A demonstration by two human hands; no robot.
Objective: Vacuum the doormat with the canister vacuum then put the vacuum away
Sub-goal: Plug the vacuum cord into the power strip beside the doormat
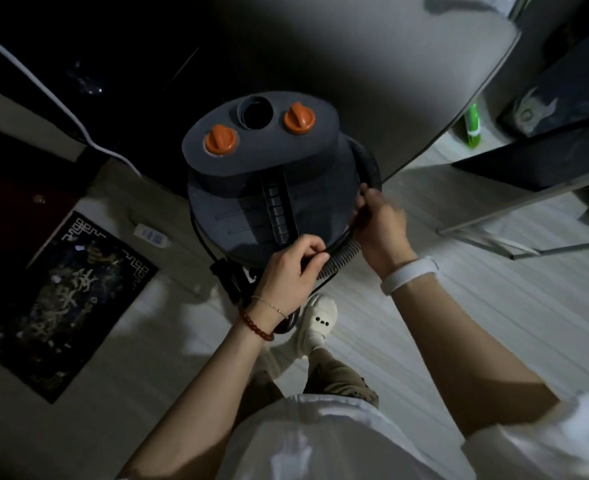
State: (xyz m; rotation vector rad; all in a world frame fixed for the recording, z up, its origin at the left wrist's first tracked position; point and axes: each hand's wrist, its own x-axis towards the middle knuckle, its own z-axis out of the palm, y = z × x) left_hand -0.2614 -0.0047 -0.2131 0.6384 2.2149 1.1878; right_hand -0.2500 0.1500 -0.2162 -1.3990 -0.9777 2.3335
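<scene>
The dark grey canister vacuum [261, 174] stands on the floor in front of me, with two orange knobs and a round opening on its top. Its ribbed hose [341, 256] curves around the right and near side of the canister. My left hand [291, 268] is closed on a thin black cord at the near edge of the lid, beside the hose. My right hand [379, 220] grips the hose at the canister's right side. The dark patterned doormat [61, 299] lies on the floor to the left, apart from the vacuum.
A white power strip [151, 234] lies on the floor between mat and vacuum, with a white cable [61, 105] running up left. A large grey door or panel [372, 81] rises behind the vacuum. Shelving with a green bottle [473, 126] stands right. My slippered foot [315, 323] is near the vacuum.
</scene>
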